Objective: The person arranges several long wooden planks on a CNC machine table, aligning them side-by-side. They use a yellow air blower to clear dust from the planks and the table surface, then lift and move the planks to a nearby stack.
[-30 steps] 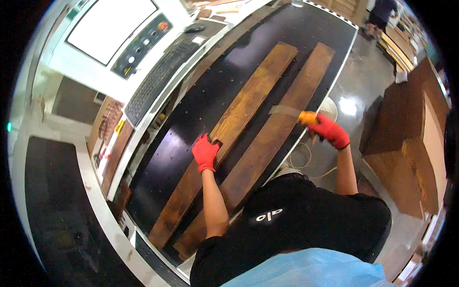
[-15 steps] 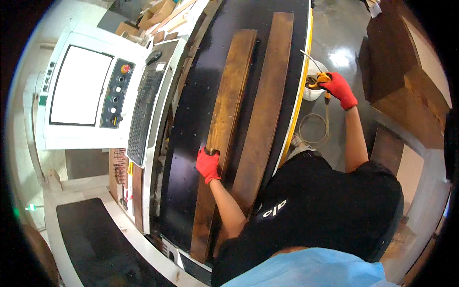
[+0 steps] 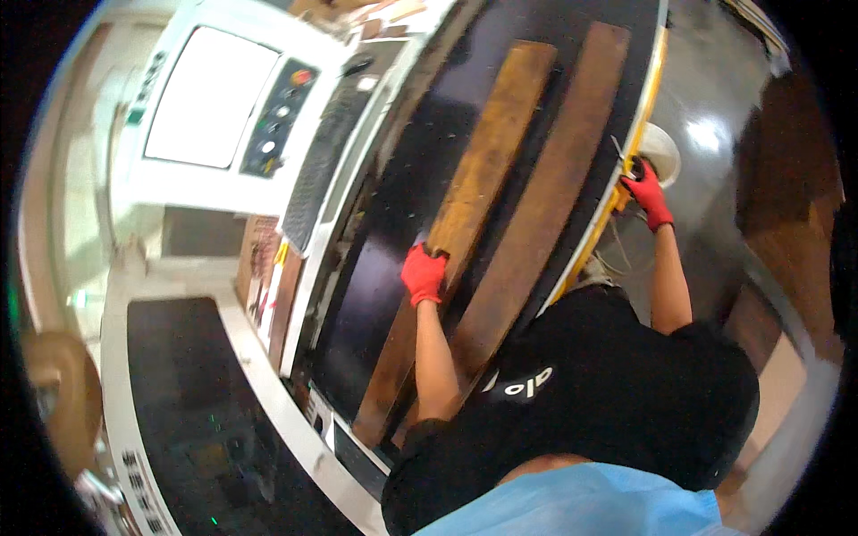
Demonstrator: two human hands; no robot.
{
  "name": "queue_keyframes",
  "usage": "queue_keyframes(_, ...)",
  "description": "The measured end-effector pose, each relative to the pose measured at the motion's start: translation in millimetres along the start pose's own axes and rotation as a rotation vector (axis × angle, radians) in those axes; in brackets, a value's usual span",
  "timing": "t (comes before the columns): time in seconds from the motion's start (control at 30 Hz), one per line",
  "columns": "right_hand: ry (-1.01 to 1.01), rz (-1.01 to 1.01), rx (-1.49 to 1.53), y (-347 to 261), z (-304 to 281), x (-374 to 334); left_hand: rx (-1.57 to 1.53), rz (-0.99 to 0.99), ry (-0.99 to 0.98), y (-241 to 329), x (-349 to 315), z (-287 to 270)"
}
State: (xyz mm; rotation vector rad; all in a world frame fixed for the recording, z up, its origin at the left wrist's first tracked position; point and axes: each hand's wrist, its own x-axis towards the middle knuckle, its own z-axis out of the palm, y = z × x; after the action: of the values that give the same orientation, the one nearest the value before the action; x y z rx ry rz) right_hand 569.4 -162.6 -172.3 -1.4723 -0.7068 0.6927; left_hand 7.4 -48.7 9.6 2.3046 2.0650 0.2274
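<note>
Currently the lighter wooden plank (image 3: 474,188), lying on the black table (image 3: 393,232) beside a darker plank (image 3: 545,205), is gripped by the left hand (image 3: 423,274); a yellow-handled tool (image 3: 626,161) is clasped in the right hand (image 3: 650,195) at the table's edge.

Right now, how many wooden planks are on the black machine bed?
2. The lighter plank lies on the left, with the left hand on its edge. The darker plank lies beside it on the right, nearer the yellow bed edge. None visibly hidden.

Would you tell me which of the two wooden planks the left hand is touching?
The left hand rests on the lighter plank nearer the control panel; the darker plank lies untouched.
</note>
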Motion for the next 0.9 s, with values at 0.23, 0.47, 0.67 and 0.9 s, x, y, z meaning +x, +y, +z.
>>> queue_keyframes(0.23,0.277,-0.470,-0.290,-175,79,0,0.215,0.018,0.165,6,-12,-35)
queue_keyframes(0.47,-0.742,-0.936,-0.478,-262,212,-12,0.298,-0.050,0.358,38,-44,-18)
queue_keyframes(0.67,-1.057,-1.391,-0.830,-249,318,-23,0.259,-0.118,0.305,60,-63,-31)
queue_keyframes(0.9,-1.106,-1.388,-0.808,-227,333,-12,0.221,-0.218,0.042,41,-62,-57)
